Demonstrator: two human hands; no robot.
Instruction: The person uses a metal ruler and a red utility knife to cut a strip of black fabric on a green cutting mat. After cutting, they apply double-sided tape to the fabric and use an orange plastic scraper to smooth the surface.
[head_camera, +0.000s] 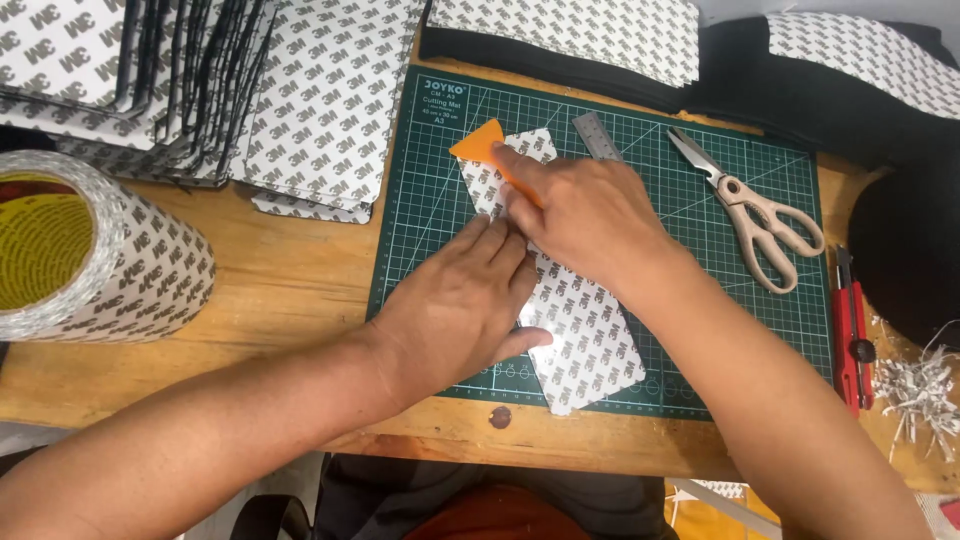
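The patterned strip (570, 310), lying slantwise on the green cutting mat (430, 200), is pinned flat by the left hand (455, 305), fingers together; the orange scraper (482, 145), clamped in the right hand (585, 215), is best drawn firmly outward. Counted: one scraper, one scissors (755, 215), one steel ruler (597, 135), one tape roll (95, 250), perhaps one red cutter (850, 330)

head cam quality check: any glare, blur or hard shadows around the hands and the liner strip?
Head view: even, soft light; only faint shadows under the left hand and right hand. Slight sheen on the printed liner strip near the left thumb. Orange scraper, scissors and green cutting mat are sharp. Tape roll at the left edge looks stretched by the wide lens.
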